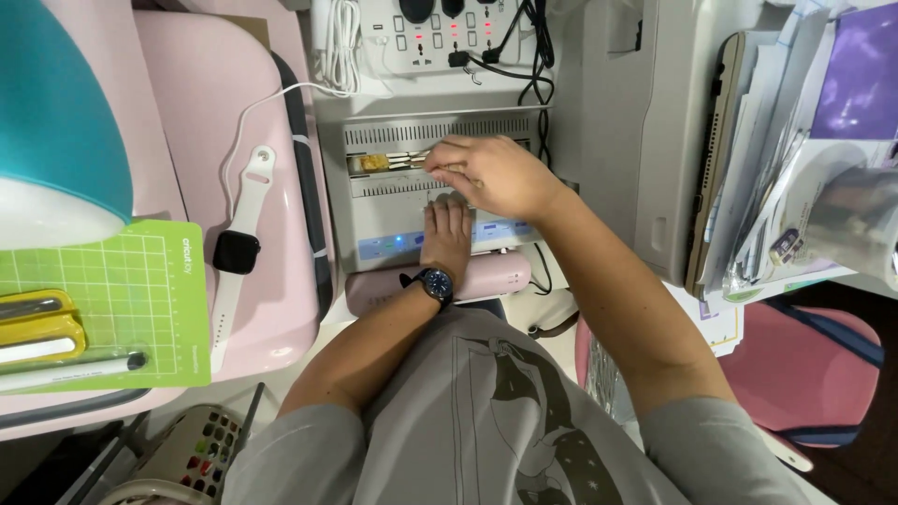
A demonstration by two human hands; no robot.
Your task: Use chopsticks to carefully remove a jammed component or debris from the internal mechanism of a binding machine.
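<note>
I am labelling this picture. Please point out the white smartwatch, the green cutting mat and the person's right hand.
white smartwatch (236, 251): head view, on its dark square screen.
green cutting mat (140, 290): head view, on its bare gridded surface.
right hand (491, 173): head view, on the back of the hand.

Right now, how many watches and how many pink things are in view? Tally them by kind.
Watches: 2, a white-strap smartwatch lying on the pink machine and a dark wristwatch on the left hand.
Pink things: 3, large machine, small device, chair.
Total: 5.
</note>
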